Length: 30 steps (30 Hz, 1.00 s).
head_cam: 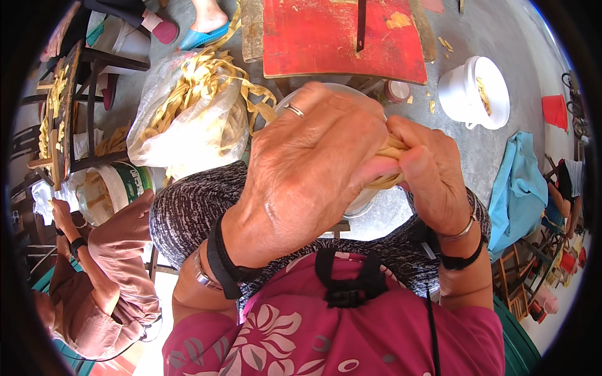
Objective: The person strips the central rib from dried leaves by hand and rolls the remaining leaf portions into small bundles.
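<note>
Both hands meet in front of my lap around a small bundle of flat, pale yellow strips (391,152). My left hand (310,160), with a ring on one finger, comes across from the left and covers much of the bundle. The thumb and fingers of my right hand (432,174) pinch its right end. Beneath the hands, a whitish container (350,88) shows only part of its rim. A clear plastic bag (188,141) to the left is heaped with long yellow strips (207,70), some trailing towards my left hand.
Ahead stands a red-topped table (310,42) with a dark metal bar (361,28). A white bucket (454,94) holding yellow pieces and a blue cloth (517,188) are on the right. At left, a seated co-worker (94,319) is near a green-labelled bucket (129,181).
</note>
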{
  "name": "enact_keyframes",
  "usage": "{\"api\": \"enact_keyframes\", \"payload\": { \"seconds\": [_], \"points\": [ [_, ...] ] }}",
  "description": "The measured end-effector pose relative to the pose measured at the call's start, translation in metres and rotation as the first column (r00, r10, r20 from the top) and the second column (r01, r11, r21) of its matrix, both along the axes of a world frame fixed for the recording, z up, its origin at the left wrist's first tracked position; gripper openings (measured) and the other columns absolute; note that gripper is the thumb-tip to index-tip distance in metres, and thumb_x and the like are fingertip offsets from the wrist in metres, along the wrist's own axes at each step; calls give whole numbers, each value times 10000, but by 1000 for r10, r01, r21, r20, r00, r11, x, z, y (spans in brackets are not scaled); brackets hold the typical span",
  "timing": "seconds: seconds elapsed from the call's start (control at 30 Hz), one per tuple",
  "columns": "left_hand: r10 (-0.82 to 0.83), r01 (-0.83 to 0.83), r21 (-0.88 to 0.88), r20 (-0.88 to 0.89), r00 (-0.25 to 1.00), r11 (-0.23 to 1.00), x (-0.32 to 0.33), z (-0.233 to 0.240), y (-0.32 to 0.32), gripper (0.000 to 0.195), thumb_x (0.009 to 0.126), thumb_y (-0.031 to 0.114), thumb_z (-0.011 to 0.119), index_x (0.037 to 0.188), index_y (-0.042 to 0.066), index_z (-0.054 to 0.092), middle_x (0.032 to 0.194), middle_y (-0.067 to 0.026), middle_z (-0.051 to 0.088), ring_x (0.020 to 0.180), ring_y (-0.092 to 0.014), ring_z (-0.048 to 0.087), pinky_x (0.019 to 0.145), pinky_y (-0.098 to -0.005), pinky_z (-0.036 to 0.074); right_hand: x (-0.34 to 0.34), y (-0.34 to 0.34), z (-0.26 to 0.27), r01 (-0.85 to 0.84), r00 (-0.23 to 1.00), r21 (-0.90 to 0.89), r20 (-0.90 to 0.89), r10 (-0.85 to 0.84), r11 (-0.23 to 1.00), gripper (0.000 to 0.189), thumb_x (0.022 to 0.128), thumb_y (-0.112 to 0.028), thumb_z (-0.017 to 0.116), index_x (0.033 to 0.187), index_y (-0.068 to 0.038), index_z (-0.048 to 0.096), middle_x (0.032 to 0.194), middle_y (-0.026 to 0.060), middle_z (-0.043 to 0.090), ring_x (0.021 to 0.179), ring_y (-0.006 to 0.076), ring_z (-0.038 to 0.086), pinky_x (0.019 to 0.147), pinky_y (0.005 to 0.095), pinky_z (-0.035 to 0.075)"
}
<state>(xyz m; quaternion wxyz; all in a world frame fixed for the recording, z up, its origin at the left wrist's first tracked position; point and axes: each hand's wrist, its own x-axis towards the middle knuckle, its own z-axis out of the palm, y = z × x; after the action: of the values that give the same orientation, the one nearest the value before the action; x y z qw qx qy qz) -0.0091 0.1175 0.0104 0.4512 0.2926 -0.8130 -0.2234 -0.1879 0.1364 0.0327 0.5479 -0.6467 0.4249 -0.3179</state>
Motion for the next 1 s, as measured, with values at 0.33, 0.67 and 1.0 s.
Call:
{"api": "enact_keyframes", "payload": {
  "seconds": [0.33, 0.67, 1.0],
  "points": [
    [-32, 443, 670, -531, 847, 596, 1, 11, 9, 301, 838, 149, 661, 1062, 9, 515, 976, -113, 626, 873, -187, 607, 825, -316, 473, -6, 6, -15, 58, 997, -325, -26, -70, 944, 373, 909, -374, 535, 961, -4, 544, 837, 86, 548, 689, 185, 521, 631, 267, 424],
    [-196, 359, 420, -384, 902, 833, -10, 6, 7, 460, 823, 99, 652, 1235, -35, 498, 986, -162, 620, 955, -223, 594, 770, -288, 481, -14, 13, -9, 107, 989, -269, -70, -130, 957, 469, 944, -427, 434, 912, 19, 574, 708, 69, 592, 634, 179, 597, 579, 269, 453],
    [-44, 481, 635, -577, 816, 605, -20, -2, 15, 442, 960, 314, 437, 1213, -39, 520, 1118, -157, 570, 953, -222, 593, 819, -319, 481, -4, 12, -30, 256, 935, -117, 282, -215, 960, 470, 948, -314, 484, 1251, 4, 315, 1017, 109, 585, 950, 166, 571, 811, 251, 446]
  ]
}}
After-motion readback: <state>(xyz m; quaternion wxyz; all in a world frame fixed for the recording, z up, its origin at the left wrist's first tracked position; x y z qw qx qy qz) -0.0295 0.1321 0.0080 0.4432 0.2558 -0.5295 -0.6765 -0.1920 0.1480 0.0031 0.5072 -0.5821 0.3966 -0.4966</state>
